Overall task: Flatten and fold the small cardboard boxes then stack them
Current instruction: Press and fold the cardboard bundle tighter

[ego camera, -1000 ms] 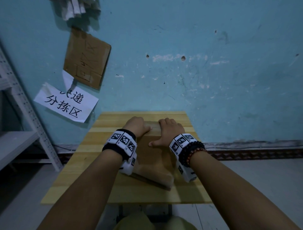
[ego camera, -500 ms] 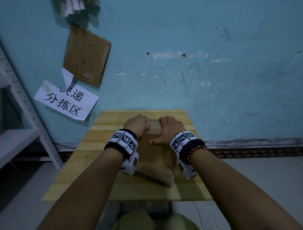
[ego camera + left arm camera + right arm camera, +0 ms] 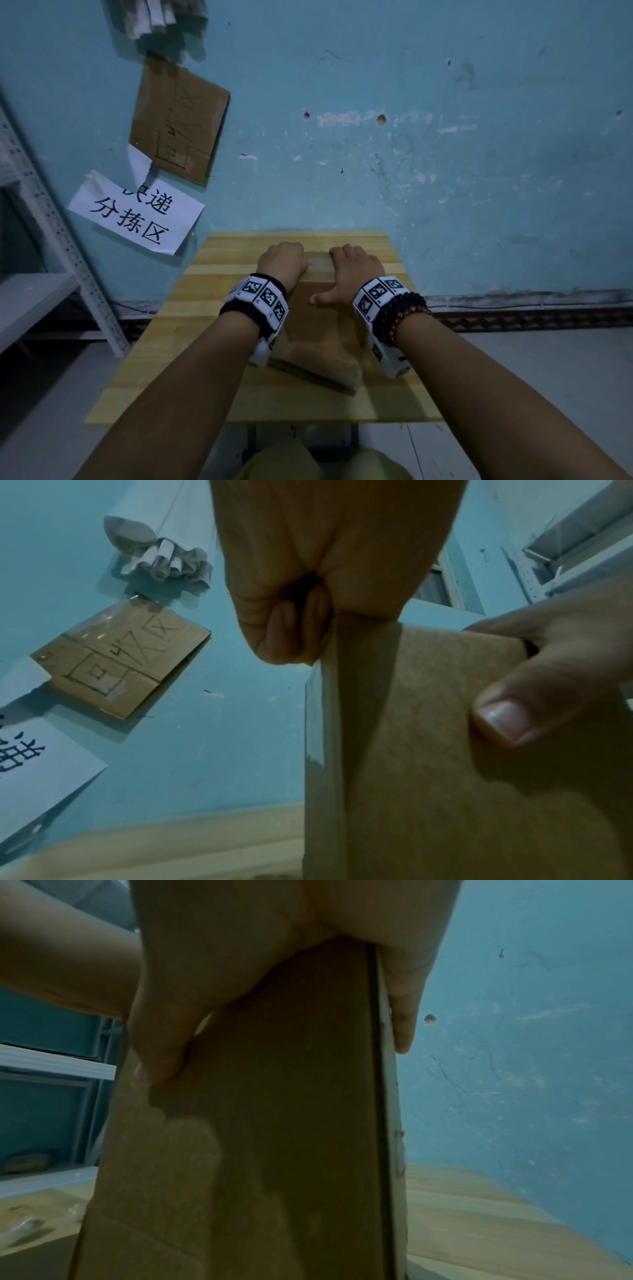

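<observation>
A brown cardboard box (image 3: 318, 329) lies lengthwise on the wooden table (image 3: 191, 342), and both hands are at its far end. My left hand (image 3: 282, 262) is a fist at the far left corner. In the left wrist view its curled fingers (image 3: 287, 620) sit against the box (image 3: 428, 750) edge. My right hand (image 3: 349, 270) lies over the far right corner with its thumb stretched across the top. In the right wrist view the thumb (image 3: 157, 1056) presses one face of the box (image 3: 274, 1123) and the fingers (image 3: 404, 1020) reach down the other face.
The table stands against a blue wall. A cardboard piece (image 3: 180, 120) and a white paper sign (image 3: 137, 216) hang on the wall at the left. A grey metal shelf (image 3: 51, 240) stands left of the table. Bare tabletop shows on both sides of the box.
Both hands have stayed at the box's far end. Only the head view has shifted slightly.
</observation>
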The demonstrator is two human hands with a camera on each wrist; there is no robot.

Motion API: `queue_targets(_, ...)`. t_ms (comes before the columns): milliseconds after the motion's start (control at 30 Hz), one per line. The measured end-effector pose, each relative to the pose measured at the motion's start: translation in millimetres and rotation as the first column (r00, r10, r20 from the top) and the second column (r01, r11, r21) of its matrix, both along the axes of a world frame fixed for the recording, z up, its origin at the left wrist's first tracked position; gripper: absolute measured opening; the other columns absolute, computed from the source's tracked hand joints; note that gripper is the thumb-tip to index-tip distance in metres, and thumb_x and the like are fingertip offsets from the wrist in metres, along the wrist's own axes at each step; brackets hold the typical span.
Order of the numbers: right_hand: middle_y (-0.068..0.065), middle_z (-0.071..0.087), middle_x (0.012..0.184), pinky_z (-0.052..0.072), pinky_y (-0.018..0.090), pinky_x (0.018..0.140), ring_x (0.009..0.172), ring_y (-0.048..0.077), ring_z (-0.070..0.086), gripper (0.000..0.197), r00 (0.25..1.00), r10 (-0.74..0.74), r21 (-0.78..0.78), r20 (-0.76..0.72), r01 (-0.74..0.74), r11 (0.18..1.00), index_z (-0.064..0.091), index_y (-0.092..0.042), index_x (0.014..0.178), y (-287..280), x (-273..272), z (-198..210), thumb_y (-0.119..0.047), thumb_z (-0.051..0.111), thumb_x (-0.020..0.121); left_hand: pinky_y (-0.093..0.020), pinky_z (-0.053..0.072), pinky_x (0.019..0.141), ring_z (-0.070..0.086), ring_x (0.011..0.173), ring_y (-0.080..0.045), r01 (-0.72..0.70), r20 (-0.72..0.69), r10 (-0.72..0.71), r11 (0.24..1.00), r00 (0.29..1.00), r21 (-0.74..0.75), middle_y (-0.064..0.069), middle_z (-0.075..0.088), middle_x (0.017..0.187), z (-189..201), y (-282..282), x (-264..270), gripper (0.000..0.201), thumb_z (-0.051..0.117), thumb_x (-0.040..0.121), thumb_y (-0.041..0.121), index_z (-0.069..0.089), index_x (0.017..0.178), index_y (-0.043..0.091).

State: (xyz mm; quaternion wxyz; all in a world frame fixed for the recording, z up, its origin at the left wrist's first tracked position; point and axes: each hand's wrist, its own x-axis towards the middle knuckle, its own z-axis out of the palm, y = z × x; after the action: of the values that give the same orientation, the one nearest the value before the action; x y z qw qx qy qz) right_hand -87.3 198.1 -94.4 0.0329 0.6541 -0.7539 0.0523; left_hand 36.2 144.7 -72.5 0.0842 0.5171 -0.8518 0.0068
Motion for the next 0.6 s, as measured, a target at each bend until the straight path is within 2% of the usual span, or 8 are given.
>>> queue_targets(100,0.005,0.039,0.135,0.034,0.043,0.104,0.126,0.025,0.037,0.097,1.000,0.002,-0.003,0.009,-0.002,1.000,0.031,-0.015,0.135,0.2,-0.2,-0.3,-0.074,0.060,0.064,-0.036,0.041,0.076,0.055,0.104,-0.035,0.051,-0.012,-0.051,0.999,0.999,-0.014,-0.016,0.055,0.114,-5.3,0.8,2.9,0.030,0.032,0.099,0.023,0.051,0.113,0.005)
queue_targets(200,0.005,0.040,0.134,0.035,0.042,0.104,0.125,0.024,0.038,0.095,1.000,0.010,-0.018,0.014,-0.009,1.000,0.033,-0.015,0.134,1.8,-0.6,-0.2,-0.073,0.061,0.064,-0.036,0.041,0.080,0.055,0.103,-0.032,0.106,-0.072,-0.106,0.994,0.992,0.001,-0.013,0.054,0.113,-10.1,0.2,7.0,0.041,0.025,0.100,0.038,0.054,0.113,0.010)
queue_targets(267,0.005,0.041,0.133,0.035,0.042,0.103,0.124,0.025,0.039,0.095,1.000,0.008,-0.019,0.010,-0.008,1.000,0.033,-0.015,0.133,2.3,-0.9,-0.1,-0.073,0.061,0.064,-0.036,0.041,0.082,0.054,0.102,-0.031,0.140,-0.118,-0.136,0.990,0.984,0.031,-0.014,0.054,0.112,-9.4,-0.9,8.5,0.041,0.024,0.101,0.035,0.055,0.111,0.009)
queue_targets(367,0.005,0.041,0.133,0.035,0.043,0.103,0.125,0.025,0.039,0.095,1.000,0.005,-0.011,0.007,-0.005,1.000,0.033,-0.015,0.134,2.0,-0.7,0.1,-0.073,0.061,0.064,-0.035,0.039,0.079,0.052,0.096,-0.030,0.170,-0.190,-0.151,0.981,0.970,0.091,-0.015,0.054,0.102,-5.8,-2.7,10.4,0.030,0.033,0.099,0.025,0.056,0.097,0.005)
queue_targets(433,0.006,0.041,0.133,0.036,0.043,0.103,0.125,0.025,0.039,0.096,1.000,0.003,-0.008,0.008,-0.003,1.000,0.033,-0.015,0.134,1.0,-0.9,0.0,-0.074,0.061,0.063,-0.031,0.034,0.066,0.047,0.081,-0.024,0.158,-0.313,-0.103,0.975,0.944,0.157,-0.006,0.049,0.080,-4.4,-5.1,12.5,0.025,0.044,0.095,0.024,0.046,0.073,0.012)
queue_targets(467,0.006,0.041,0.134,0.036,0.043,0.103,0.125,0.026,0.039,0.096,1.000,0.003,-0.011,0.008,-0.003,1.000,0.033,-0.015,0.134,0.8,-1.0,0.0,-0.074,0.061,0.063,-0.029,0.031,0.061,0.043,0.075,-0.020,0.135,-0.373,-0.055,0.972,0.926,0.192,-0.001,0.043,0.072,-3.9,-5.6,13.3,0.029,0.051,0.093,0.025,0.039,0.068,0.016)
queue_targets(533,0.006,0.040,0.134,0.036,0.043,0.103,0.126,0.026,0.039,0.096,1.000,0.001,-0.015,0.004,-0.001,1.000,0.032,-0.015,0.135,0.5,-1.2,-0.3,-0.074,0.060,0.064,-0.028,0.030,0.062,0.042,0.073,-0.018,0.086,-0.448,0.024,0.971,0.894,0.223,0.002,0.041,0.070,-4.4,-5.1,14.0,0.030,0.061,0.087,0.028,0.037,0.074,0.015)
queue_targets(600,0.006,0.040,0.135,0.036,0.043,0.104,0.126,0.026,0.038,0.097,1.000,-0.001,-0.013,0.000,0.001,1.000,0.032,-0.015,0.136,0.2,-1.1,-0.6,-0.074,0.059,0.064,-0.028,0.034,0.069,0.049,0.081,-0.023,0.019,-0.454,0.073,0.981,0.888,0.195,-0.002,0.049,0.082,-6.6,-3.0,12.5,0.029,0.065,0.084,0.030,0.042,0.082,0.012)
